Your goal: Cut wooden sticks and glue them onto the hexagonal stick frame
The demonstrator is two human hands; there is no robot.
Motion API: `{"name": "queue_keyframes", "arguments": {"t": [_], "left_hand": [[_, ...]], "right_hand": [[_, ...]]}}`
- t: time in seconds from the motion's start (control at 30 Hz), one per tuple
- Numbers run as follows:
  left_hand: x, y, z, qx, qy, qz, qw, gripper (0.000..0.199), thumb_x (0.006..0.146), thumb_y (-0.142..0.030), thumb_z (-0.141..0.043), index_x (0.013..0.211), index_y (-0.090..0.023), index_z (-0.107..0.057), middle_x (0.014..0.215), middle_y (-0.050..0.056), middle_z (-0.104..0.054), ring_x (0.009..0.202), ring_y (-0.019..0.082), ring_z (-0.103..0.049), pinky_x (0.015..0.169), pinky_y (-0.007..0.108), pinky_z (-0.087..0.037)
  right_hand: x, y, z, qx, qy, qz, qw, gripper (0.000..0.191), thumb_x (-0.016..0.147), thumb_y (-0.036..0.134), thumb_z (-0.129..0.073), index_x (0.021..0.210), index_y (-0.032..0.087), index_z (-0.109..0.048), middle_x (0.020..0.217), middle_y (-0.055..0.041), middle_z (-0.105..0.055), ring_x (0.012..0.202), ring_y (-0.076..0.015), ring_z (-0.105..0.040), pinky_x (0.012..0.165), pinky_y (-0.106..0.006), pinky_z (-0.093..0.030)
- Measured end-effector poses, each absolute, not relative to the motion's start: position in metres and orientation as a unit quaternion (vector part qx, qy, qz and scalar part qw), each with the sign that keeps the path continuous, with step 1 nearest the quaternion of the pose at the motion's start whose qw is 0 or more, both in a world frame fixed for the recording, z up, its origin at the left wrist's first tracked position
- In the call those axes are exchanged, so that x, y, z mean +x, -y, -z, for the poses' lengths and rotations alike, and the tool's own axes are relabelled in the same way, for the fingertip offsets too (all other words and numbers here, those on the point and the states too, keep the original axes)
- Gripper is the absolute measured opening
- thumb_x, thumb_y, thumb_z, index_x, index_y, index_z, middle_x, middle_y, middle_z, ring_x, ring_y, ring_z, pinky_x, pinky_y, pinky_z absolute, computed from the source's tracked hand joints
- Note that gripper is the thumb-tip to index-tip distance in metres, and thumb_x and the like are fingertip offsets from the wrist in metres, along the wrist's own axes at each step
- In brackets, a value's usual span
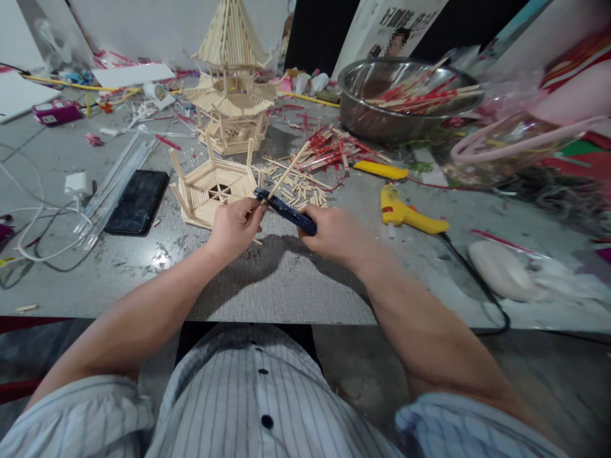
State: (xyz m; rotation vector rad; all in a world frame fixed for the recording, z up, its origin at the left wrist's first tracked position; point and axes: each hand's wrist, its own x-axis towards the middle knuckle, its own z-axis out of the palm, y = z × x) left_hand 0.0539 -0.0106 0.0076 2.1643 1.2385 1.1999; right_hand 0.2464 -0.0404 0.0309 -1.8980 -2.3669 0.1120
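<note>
Pinched in my left hand (235,224) is the lower end of a thin wooden stick (290,168), which slants up to the right. My right hand (329,233) is wrapped round the handles of a dark blue cutting tool (289,213), whose jaws meet the stick beside my left fingertips. Just behind my left hand sits a hexagonal stick frame (198,200) with upright posts. A tiered stick pagoda (231,95) stands farther back. Short cut stick pieces (303,187) lie scattered beyond the tool.
A black phone (137,202) and clear plastic strips lie left. On the right are a yellow glue gun (410,215) with a black cord, a yellow utility knife (380,169) and a white mouse-shaped object (501,269). A metal bowl (405,121) with sticks stands behind them.
</note>
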Motion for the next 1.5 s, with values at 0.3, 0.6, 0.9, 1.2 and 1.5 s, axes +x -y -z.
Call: {"name": "queue_keyframes", "arguments": {"t": [0.3,0.6,0.9,1.2,1.5], "left_hand": [[0.053,0.008,-0.005,0.765,-0.447,-0.422,0.194,0.025,0.084,-0.026,-0.050,0.062,-0.017,-0.053,0.044,-0.002,-0.058,0.042,0.009,-0.059,0.045,0.018,-0.041],[0.054,0.011,-0.008,0.769,-0.446,-0.412,0.199,0.024,0.085,-0.025,-0.050,0.062,-0.017,-0.053,0.044,-0.003,-0.059,0.041,0.008,-0.058,0.046,0.018,-0.042],[0.054,0.010,-0.008,0.763,-0.437,-0.414,0.235,0.025,0.086,-0.029,-0.050,0.065,-0.016,-0.056,0.045,-0.002,-0.061,0.043,0.009,-0.058,0.045,0.018,-0.042],[0.054,0.010,-0.007,0.767,-0.421,-0.417,0.247,0.023,0.085,-0.026,-0.051,0.065,-0.017,-0.055,0.045,-0.003,-0.058,0.041,0.007,-0.056,0.046,0.018,-0.042],[0.055,0.011,-0.005,0.803,-0.387,-0.430,0.140,0.025,0.087,-0.023,-0.048,0.063,-0.017,-0.053,0.050,0.000,-0.056,0.048,0.009,-0.057,0.047,0.021,-0.039]], "right_hand": [[0.248,0.034,-0.027,-0.614,0.785,-0.063,0.055,0.021,0.079,0.023,-0.052,0.096,0.018,-0.062,0.094,-0.0116,-0.072,0.084,-0.0265,-0.065,0.065,-0.033,-0.042],[0.256,0.031,-0.023,-0.604,0.792,-0.042,0.080,0.044,0.077,0.026,-0.056,0.121,0.019,-0.058,0.114,-0.0126,-0.069,0.098,-0.0302,-0.065,0.075,-0.039,-0.050],[0.260,0.027,-0.021,-0.592,0.797,-0.064,0.098,0.049,0.077,0.024,-0.057,0.125,0.018,-0.056,0.124,-0.0136,-0.064,0.107,-0.0340,-0.063,0.085,-0.046,-0.052],[0.266,0.021,-0.008,-0.560,0.813,-0.088,0.133,0.063,0.076,0.023,-0.056,0.137,0.018,-0.044,0.132,-0.0153,-0.057,0.121,-0.0330,-0.055,0.097,-0.049,-0.048],[0.274,0.016,-0.007,-0.498,0.841,-0.137,0.159,0.078,0.069,0.010,-0.055,0.143,0.024,-0.036,0.140,-0.0102,-0.050,0.132,-0.0299,-0.045,0.111,-0.049,-0.038]]}}
